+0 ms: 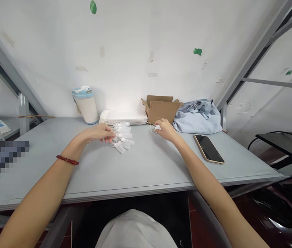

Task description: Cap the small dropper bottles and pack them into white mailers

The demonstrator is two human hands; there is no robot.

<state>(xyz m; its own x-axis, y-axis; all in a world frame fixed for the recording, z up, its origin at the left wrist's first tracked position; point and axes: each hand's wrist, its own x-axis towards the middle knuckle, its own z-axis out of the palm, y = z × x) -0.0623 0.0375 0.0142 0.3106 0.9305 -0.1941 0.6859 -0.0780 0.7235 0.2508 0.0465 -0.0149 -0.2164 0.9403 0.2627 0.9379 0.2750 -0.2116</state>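
Observation:
A cluster of small whitish tags (pixel 126 135) with thin string loops lies fanned out on the grey table. My left hand (pixel 99 132) is at the cluster's left side, its fingers closed around the string ends. To the right, my right hand (pixel 165 129) is low over the table in front of the cardboard box, with its fingers curled. A small white tag (pixel 157 127) sits in those fingers, and loose strings stick out to the left. My right palm's underside is hidden.
Along the wall stand a cup with a blue lid (pixel 86 105), a stack of flat white pieces (pixel 127 116), an opened cardboard box (pixel 161 109) and a bundled light-blue cloth (pixel 198 119). A phone (pixel 209 148) lies at the right. The table's front edge (pixel 132 193) runs before me.

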